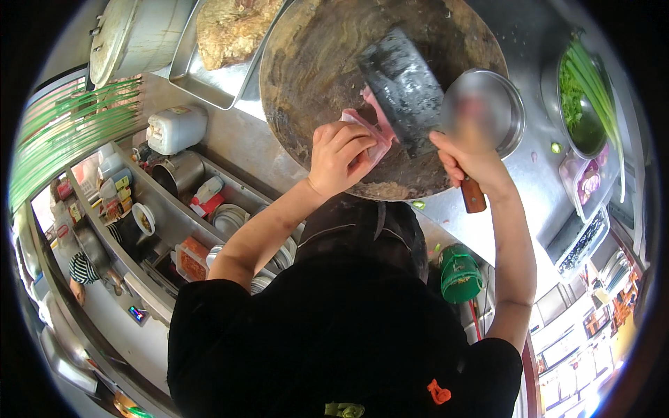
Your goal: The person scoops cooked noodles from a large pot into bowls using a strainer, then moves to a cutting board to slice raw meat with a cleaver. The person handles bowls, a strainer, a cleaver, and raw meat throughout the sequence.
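Note:
A round wooden chopping block (308, 68) lies in front of me. On its near part my left hand (342, 157) presses a piece of raw pale-pink meat (385, 143), fingers curled over it. My right hand (473, 162) is closed around the wooden handle (473, 196) of a cleaver. The broad dark blade (402, 89) of the cleaver leans over the block, wet and smeared, its left edge against the meat. Thin pink strips of meat show along that edge. What lies beneath the blade is hidden.
Right of the block stands a round metal bowl (517, 117), its contents blurred. Beyond it are a bowl of greens and scallions (588, 104) and a container of purple onions (588, 180). A metal tray (183, 73) with browned food sits left. A green bucket (460, 274) stands below the counter.

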A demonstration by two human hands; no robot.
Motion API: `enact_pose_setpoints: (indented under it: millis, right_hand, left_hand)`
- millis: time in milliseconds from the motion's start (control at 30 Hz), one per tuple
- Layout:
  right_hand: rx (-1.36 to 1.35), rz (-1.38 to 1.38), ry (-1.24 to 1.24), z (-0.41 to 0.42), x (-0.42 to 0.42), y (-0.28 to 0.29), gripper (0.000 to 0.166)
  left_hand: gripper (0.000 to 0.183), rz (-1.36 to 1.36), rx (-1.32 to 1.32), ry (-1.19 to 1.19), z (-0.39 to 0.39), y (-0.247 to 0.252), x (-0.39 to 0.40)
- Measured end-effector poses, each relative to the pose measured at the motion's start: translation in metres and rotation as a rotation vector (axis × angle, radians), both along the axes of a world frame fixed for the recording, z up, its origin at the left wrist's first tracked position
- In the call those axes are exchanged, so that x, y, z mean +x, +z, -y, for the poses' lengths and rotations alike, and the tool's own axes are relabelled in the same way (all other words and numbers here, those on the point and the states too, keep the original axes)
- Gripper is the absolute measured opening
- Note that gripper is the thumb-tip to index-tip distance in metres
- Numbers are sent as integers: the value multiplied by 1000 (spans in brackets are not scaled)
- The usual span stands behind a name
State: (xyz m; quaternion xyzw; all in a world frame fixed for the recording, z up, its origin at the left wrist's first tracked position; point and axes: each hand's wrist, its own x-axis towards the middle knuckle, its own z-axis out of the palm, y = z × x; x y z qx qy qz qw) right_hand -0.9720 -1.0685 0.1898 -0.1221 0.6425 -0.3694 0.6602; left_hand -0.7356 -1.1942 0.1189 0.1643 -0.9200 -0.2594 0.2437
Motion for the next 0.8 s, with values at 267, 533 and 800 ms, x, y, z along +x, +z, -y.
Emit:
enact_pose_setpoints:
  millis: [267,533,800]
  right_hand:
    - [-20,-190,-101,-6,-15,41,22]
    - [-325,-1003,472,-28,61,33,21]
    - [-123,-826,576,-47,67,48,20]
  left_hand:
    - [32,-24,-22,5,0,2,-1]
    - [29,-46,-66,78,-8,-1,1]
    - [28,17,-21,64,-5,1,2]
